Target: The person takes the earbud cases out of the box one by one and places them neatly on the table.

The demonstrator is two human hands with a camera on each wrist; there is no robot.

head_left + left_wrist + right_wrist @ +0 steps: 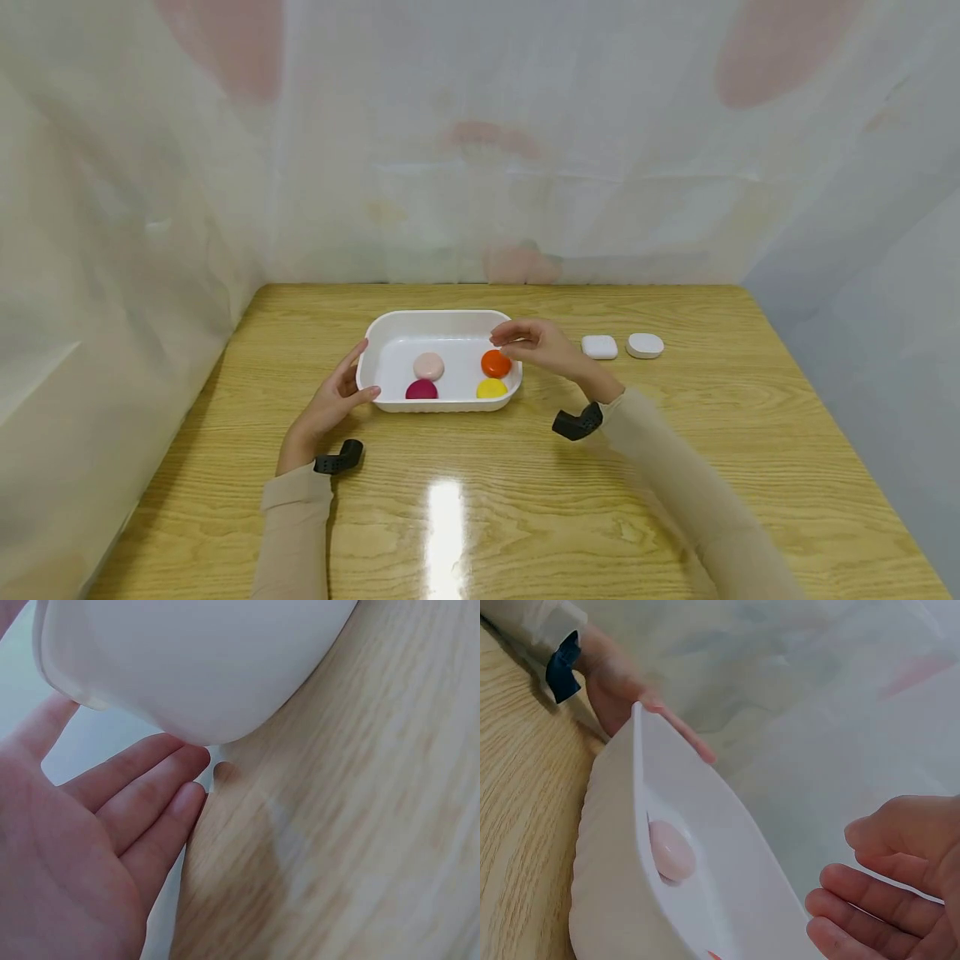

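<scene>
A white rectangular tub lies on the table with smooth round pieces inside: pale pink, crimson, orange and yellow. Its near wall partly hides the crimson and yellow ones. My left hand holds the tub's left end, thumb and index finger at the rim; in the left wrist view the other fingers rest against the outer wall. Over the tub's right end, close to the orange piece, hovers my right hand, fingers loosely bent. The right wrist view shows this hand holding nothing.
To the right of the tub, a small white rounded-rectangular piece and a white oval piece sit side by side on the wooden table. Pale sheeting hangs behind the table and along both sides.
</scene>
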